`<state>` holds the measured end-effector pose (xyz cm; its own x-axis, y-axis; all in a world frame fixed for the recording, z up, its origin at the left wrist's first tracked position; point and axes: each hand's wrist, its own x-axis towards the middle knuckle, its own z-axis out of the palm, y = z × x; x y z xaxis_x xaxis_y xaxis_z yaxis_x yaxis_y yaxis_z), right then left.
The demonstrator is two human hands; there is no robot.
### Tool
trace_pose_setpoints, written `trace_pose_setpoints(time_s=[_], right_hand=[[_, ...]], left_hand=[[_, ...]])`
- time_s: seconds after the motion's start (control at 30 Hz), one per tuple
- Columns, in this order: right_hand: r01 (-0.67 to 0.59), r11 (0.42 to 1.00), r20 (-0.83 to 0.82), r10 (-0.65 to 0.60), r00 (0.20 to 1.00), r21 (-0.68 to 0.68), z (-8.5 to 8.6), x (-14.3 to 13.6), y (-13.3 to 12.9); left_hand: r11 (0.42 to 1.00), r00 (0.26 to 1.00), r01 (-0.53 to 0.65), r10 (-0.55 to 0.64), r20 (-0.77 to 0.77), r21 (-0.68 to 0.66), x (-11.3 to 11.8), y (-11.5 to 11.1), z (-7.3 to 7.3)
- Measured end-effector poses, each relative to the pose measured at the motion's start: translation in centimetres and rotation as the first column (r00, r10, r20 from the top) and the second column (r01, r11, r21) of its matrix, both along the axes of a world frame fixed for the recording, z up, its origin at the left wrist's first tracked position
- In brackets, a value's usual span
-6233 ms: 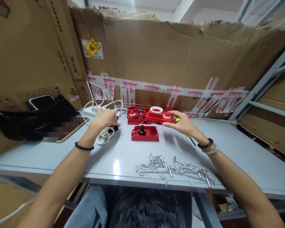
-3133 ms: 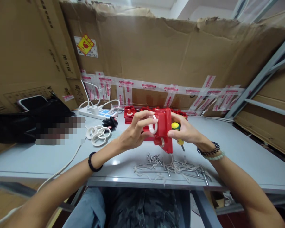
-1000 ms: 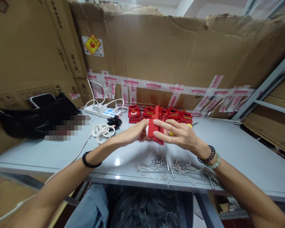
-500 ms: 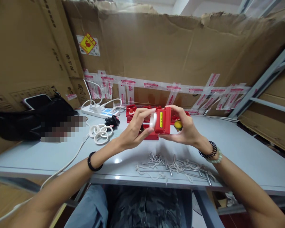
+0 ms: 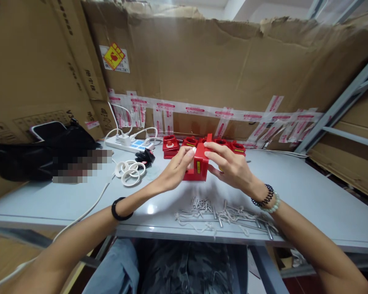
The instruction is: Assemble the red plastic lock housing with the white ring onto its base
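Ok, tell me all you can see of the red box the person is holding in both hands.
The red box looks like moulded plastic, small and blocky, with a yellow label on the side facing the camera. It is held on edge just above the grey table, in front of a row of similar red parts. The left hand presses its left face, where something white shows; the right hand grips its top and right side. Its far faces are hidden.

Red box [image 5: 199,165] mostly covered by left hand [image 5: 176,171] and right hand [image 5: 230,169]; its front face unseen. White ring against it barely shows. Pixelated patch [image 5: 79,165] hides an item beside the black bag [image 5: 43,153]. Screws [image 5: 223,214] too small to count.
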<state>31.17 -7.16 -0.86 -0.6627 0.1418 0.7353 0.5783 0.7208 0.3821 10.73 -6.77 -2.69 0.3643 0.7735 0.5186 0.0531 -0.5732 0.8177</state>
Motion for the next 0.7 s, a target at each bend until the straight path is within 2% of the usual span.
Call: trace_pose_setpoints(time_s=[0.07, 0.17, 0.23, 0.27, 0.33, 0.4, 0.43, 0.5, 0.57, 0.63, 0.7], right_hand=[[-0.007, 0.999, 0.066, 0.004, 0.998, 0.045, 0.1, -0.1, -0.2], [-0.037, 0.999, 0.124, 0.032, 0.992, 0.037, 0.2, -0.3, -0.6], [-0.044, 0.999, 0.129, 0.041, 0.991, 0.022, 0.1, -0.4, -0.6], [-0.045, 0.999, 0.117, 0.043, 0.992, 0.017, 0.0, -0.4, -0.6], [-0.047, 0.999, 0.052, 0.047, 0.998, -0.002, -0.1, -0.4, -0.3], [-0.062, 0.996, -0.048, 0.059, 0.997, -0.061, -0.2, -0.4, 0.0], [-0.084, 0.991, -0.101, 0.074, 0.992, -0.102, -0.2, -0.4, 0.2], [-0.147, 0.970, -0.202, 0.108, 0.974, -0.192, -0.1, -0.3, 0.2], [-0.201, 0.943, -0.288, 0.122, 0.950, -0.265, 0.0, -0.3, 0.1], [-0.228, 0.919, -0.336, 0.114, 0.935, -0.323, 0.1, -0.2, -0.1], [-0.247, 0.899, -0.354, 0.112, 0.929, -0.362, 0.2, -0.2, -0.3]], left_hand=[[0.984, 0.996, 0.091, -0.086, 0.035, -0.153, 0.0, 0.4, 0.1], [0.896, 0.968, 0.251, -0.234, 0.091, -0.366, -0.2, 1.0, 0.1], [0.847, 0.958, 0.280, -0.276, 0.076, -0.452, -0.5, 1.2, 0.1], [0.849, 0.961, 0.263, -0.271, 0.050, -0.459, -0.6, 1.2, 0.1], [0.917, 0.979, 0.184, -0.203, -0.017, -0.355, -1.0, 1.1, 0.1], [0.990, 0.994, 0.097, -0.102, -0.046, -0.099, -1.3, 0.8, 0.2], [0.996, 0.996, 0.077, -0.074, -0.049, 0.052, -1.5, 0.6, 0.2], [0.948, 0.995, 0.089, -0.072, -0.067, 0.305, -1.7, 0.4, 0.3], [0.888, 0.990, 0.127, -0.089, -0.107, 0.441, -1.8, 0.3, 0.5], [0.864, 0.988, 0.139, -0.089, -0.124, 0.483, -1.9, 0.4, 0.5], [0.868, 0.987, 0.148, -0.096, -0.133, 0.474, -2.1, 0.6, 0.6]])
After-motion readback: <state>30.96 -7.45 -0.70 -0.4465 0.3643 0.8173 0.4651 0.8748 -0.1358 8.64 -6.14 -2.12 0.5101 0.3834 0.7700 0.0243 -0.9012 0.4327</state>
